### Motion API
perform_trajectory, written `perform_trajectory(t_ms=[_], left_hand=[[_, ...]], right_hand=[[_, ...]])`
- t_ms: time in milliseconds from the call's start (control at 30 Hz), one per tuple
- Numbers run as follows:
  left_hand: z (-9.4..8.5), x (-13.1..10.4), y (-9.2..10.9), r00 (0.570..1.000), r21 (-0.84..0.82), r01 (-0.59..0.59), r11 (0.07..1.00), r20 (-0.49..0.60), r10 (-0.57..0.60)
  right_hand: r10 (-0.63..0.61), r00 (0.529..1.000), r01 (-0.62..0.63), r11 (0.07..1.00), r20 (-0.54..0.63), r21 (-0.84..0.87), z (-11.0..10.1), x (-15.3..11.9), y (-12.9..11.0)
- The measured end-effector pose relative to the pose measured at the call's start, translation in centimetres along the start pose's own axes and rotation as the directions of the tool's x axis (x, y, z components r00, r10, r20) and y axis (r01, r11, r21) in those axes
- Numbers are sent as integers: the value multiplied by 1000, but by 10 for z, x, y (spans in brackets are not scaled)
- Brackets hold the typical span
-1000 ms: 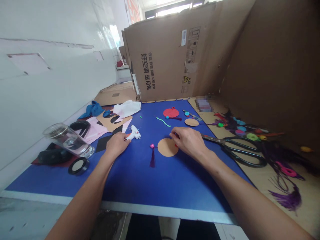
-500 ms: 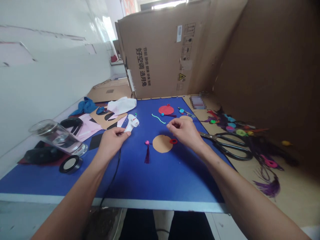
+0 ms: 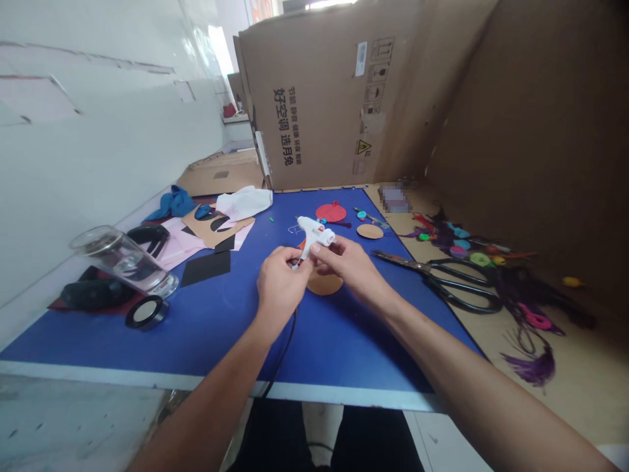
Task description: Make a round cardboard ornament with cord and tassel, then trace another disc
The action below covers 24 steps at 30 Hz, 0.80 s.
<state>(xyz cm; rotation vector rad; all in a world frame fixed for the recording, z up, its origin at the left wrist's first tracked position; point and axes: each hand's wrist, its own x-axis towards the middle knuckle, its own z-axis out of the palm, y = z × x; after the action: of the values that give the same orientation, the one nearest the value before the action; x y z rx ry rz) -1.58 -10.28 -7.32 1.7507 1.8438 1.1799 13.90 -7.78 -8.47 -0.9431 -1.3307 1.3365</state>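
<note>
- An upright brown cardboard box [image 3: 324, 78] is seen at upper centre, behind the blue-topped counter [image 3: 221, 347].
- Large black-handled metal scissors [image 3: 423, 268] are laid at right of centre, near the right grip.
- The left grip [image 3: 281, 283], a bare hand, is closed around the handle of the glue gun.
- The right grip [image 3: 361, 267], also bare, is closed on the gun's rear part; how firmly cannot be told.
- The white plastic glue gun [image 3: 314, 235] is held between both at centre frame. It is judged light, stiff and fairly smooth; it is best taken by the handle, with the possibly hot nozzle avoided and slack left for the black cord [image 3: 282, 357].
- A round tan cardboard disc [image 3: 325, 285], partly hidden below, is judged light and bendable, best lifted by its edge.
</note>
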Motion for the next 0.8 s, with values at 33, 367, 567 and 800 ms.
perform_trajectory(t_ms=[33,367,567,800], left_hand=[[5,0,5,1000,15,-12,1000,-5,12],[21,0,26,975,-94,-167,982,133,178],[-4,21,-21,978,-127,-135,983,140,152],[-4,26,-35,880,-44,-381,923,288,377]], right_hand=[[5,1000,-5,1000,-25,23,0,1,1],[-81,946,112,990,-314,81,-9,3,-2],[-15,939,88,976,-343,199,-17,4,-9],[-8,946,60,987,-325,152,-22,-24,-22]])
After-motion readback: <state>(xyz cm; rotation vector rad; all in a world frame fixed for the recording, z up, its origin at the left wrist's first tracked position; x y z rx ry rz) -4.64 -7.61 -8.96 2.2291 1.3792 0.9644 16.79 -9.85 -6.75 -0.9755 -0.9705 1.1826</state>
